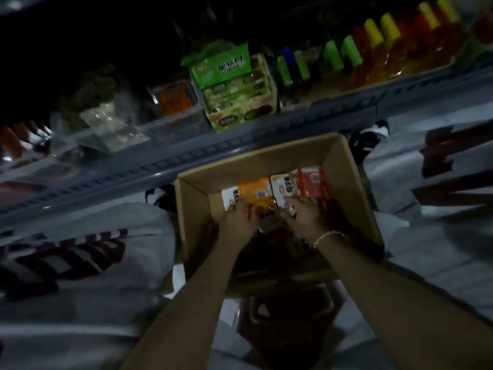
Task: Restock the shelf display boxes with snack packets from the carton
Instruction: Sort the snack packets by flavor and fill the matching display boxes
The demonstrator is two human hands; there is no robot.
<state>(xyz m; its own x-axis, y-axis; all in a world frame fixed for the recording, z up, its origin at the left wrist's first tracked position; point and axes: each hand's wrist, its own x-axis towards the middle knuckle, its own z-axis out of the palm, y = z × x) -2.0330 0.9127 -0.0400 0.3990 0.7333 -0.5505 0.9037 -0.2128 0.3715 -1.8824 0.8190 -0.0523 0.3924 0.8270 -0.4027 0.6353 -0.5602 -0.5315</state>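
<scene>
An open cardboard carton [344,166] is seen from above, standing on the pale floor just in front of a grey shelf edge [186,156]. Both forearms are stretched down into it. Inside, against the far wall, snack packets are stacked in two groups: an orange packet [256,192] with a white-ended one beside it on the left, and a red packet [310,182] with a white-and-green one next to it on the right.

The left hand [238,218] is laid over the near end of the orange group, its fingers bent down onto the packets — whether they are truly gripped or only pressed cannot be told through the blur. The right hand [302,216] is placed on the near end of the red group in the same way, fingers curved over the packet tops; a firm grip cannot be confirmed here either. A thin beaded bracelet [329,237] is worn on the right wrist.

On the shelf above the carton, a green display box [224,68] is set on top of a pale green-and-cream display box [240,105], both tilted in the picture. To their right a row of bottles [373,49] with green, yellow and blue caps is lined up — the labels are too blurred to read. To the left, clear bags [104,113] and an orange-filled tray [174,100] are shelved in dim light.
</scene>
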